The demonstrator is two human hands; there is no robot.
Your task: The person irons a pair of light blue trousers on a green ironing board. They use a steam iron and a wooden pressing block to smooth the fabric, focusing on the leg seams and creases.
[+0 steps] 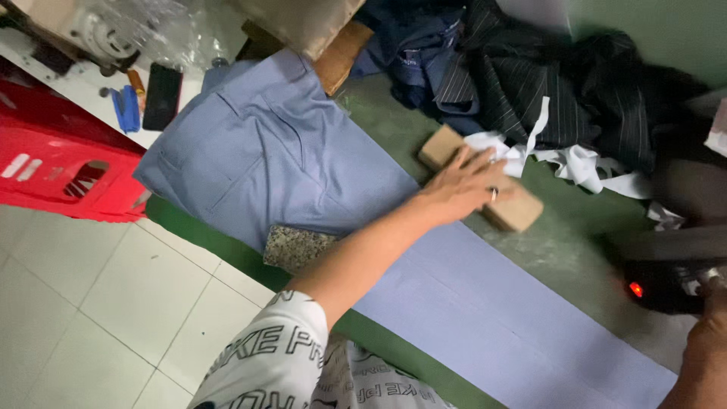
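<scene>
Mostly green table [394, 136], with blue-grey trousers [273, 144] spread over it and a pale blue strip running on toward the near corner. Landmark is the wooden block [516, 212]: it lies just past the trousers' edge, long axis slanting from far-left to near-right. Left hand [462, 182] rests flat on top of the block, fingers spread wide, ringed, tips touching white fabric scraps [575, 163] just beyond it. Right hand [708, 337] sits well apart from the block, at the frame edge beside a dark iron [666, 284] with a red light; cut off, finger state unreadable. Block's middle is hidden under the palm.
</scene>
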